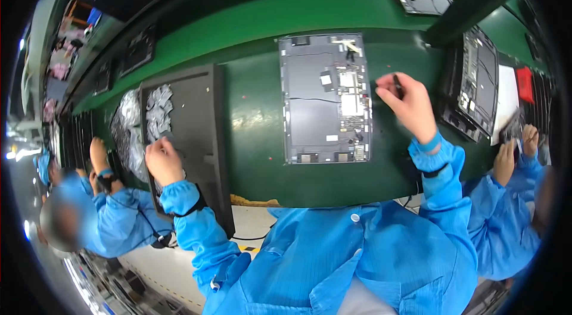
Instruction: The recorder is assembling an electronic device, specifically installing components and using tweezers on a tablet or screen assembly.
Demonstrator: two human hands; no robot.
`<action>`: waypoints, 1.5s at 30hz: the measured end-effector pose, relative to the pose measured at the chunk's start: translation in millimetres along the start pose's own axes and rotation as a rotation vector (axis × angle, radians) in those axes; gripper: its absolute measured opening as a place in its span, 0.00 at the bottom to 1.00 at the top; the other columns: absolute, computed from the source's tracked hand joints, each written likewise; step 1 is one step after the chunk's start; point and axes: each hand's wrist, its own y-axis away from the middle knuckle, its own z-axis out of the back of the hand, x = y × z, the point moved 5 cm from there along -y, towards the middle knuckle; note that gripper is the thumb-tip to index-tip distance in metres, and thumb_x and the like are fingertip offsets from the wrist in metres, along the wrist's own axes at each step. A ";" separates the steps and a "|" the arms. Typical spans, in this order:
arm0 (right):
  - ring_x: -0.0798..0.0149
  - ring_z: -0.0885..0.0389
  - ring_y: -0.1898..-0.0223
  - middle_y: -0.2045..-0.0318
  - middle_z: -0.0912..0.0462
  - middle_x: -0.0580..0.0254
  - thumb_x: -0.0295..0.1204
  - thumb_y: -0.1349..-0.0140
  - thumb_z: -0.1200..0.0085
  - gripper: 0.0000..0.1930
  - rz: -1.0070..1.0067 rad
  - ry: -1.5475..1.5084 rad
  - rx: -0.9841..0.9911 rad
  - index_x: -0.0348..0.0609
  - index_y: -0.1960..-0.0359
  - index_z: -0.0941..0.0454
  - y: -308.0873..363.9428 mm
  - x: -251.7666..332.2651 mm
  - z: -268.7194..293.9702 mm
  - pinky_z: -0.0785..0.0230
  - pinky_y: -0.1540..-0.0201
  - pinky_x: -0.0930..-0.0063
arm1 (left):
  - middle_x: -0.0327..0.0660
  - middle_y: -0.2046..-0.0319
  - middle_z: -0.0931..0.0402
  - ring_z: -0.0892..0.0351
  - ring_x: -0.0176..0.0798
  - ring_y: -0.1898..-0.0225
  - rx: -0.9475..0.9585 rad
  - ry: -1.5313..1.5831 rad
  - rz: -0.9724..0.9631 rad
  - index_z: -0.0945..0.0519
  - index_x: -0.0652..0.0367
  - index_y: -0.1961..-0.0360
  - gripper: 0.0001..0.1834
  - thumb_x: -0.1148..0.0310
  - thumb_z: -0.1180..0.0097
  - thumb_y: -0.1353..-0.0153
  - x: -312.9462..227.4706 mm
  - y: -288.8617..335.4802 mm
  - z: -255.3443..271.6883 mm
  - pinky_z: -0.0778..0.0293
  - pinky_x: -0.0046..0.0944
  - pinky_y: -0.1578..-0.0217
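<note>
Biggest thing here is the green bench [253, 130], and the middle of it is where the open device [313, 118] sits, flat and guts up, squarely in front of the person; my guess is that's so both hands can get at the insides without anything tipping. Off to the left is the black tray [217, 136], pretty big too, set right within the left arm's reach, which makes sense if it's there for loose bits. Over on the right, a stack of similar units [479, 86] sits slightly askew, probably kept aside so the middle stays workable. The right hand [412, 106] hovers just right of the device, fingers curled in around a slim dark thing [397, 84]; looks like a fingertip hold to me, good for fine control, though it's too small to say what it is. The left hand [165, 163] is over the tray's near left part with fingers bent, and honestly I can't tell if it's pinching anything. Just past it, the silvery packets [158, 106] are bunched along the tray's left side, likely to keep them together. Smallest: a white label [332, 137] on the device's near half.
</note>
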 end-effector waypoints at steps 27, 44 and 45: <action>0.69 0.18 0.69 0.67 0.17 0.60 0.44 0.24 0.62 0.25 -0.328 -0.654 -0.080 0.35 0.63 0.20 -19.4 -25.8 -2.3 0.27 0.65 0.80 | 0.41 0.58 0.20 0.20 0.31 0.56 1.118 1.534 -0.146 0.23 0.64 0.43 0.23 0.74 0.37 0.40 -378.6 -6.7 -61.6 0.24 0.29 0.54; 0.61 0.13 0.60 0.63 0.17 0.54 0.22 0.36 0.42 0.11 -0.255 -0.638 -0.211 0.33 0.55 0.29 -6.8 -32.3 -14.5 0.18 0.58 0.75 | 0.46 0.64 0.18 0.16 0.35 0.61 0.968 1.449 -0.248 0.21 0.62 0.48 0.22 0.77 0.34 0.45 -384.8 0.5 -81.5 0.20 0.32 0.58; 0.61 0.13 0.60 0.63 0.17 0.54 0.21 0.36 0.42 0.11 -0.257 -0.643 -0.212 0.33 0.55 0.29 -7.4 -32.4 -14.7 0.18 0.58 0.75 | 0.46 0.64 0.18 0.16 0.35 0.61 0.955 1.454 -0.262 0.21 0.62 0.48 0.22 0.77 0.34 0.45 -385.0 0.0 -82.0 0.20 0.32 0.58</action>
